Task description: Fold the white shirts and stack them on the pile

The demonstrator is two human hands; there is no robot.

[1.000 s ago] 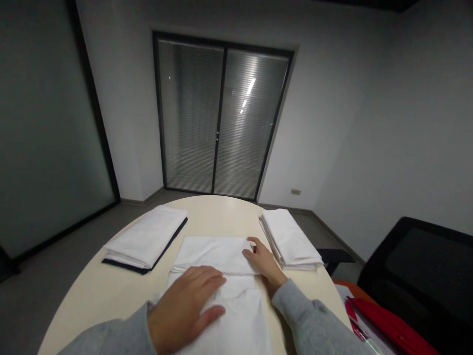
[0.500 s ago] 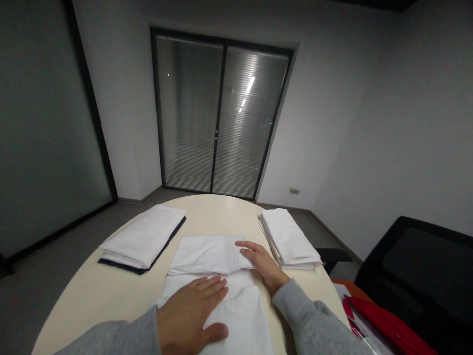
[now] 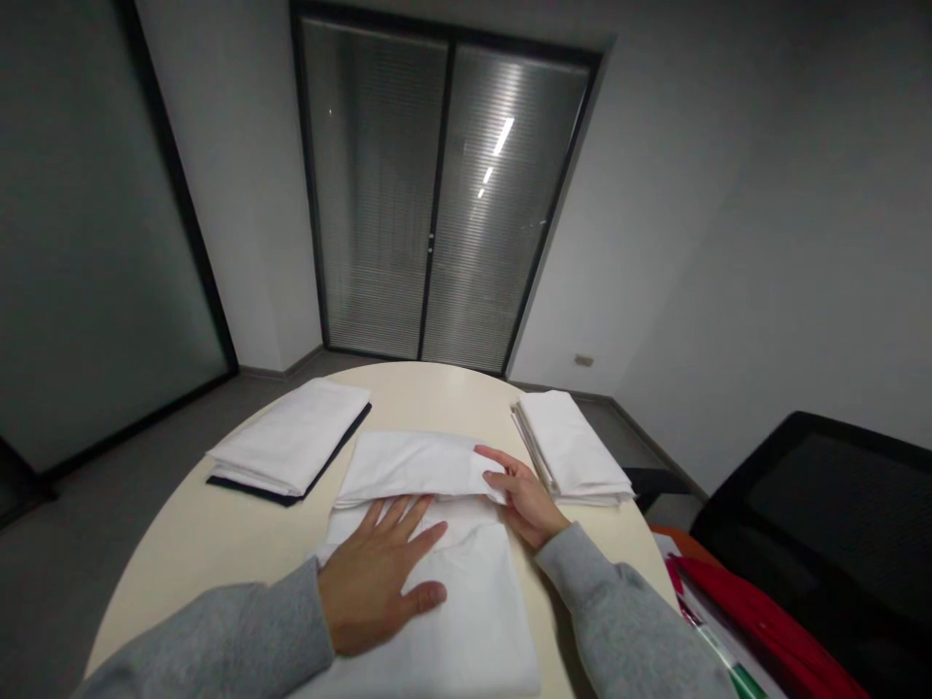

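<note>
A white cloth (image 3: 466, 612) lies lengthwise on the table in front of me, its far end folded over into a flap (image 3: 415, 464). My left hand (image 3: 385, 578) rests flat on the cloth with fingers spread, the fingertips at the flap's near edge. At the flap's right end is my right hand (image 3: 525, 497), thumb on top and index finger along the far side, gripping the fabric. Some of its fingers are hidden. The cloth's near end runs out of view under my left forearm.
On the round cream table (image 3: 437, 393), folded white cloth (image 3: 298, 432) lies over a dark piece at the left. Another folded white stack (image 3: 572, 447) lies at the right. A black mesh chair (image 3: 822, 524) and red item (image 3: 757, 612) stand beside the table's right edge.
My left hand has spread its fingers and moved forward to the flap's edge. The cloth's near part looks smoother. My right hand stays at the flap's right end. The view has tilted downward.
</note>
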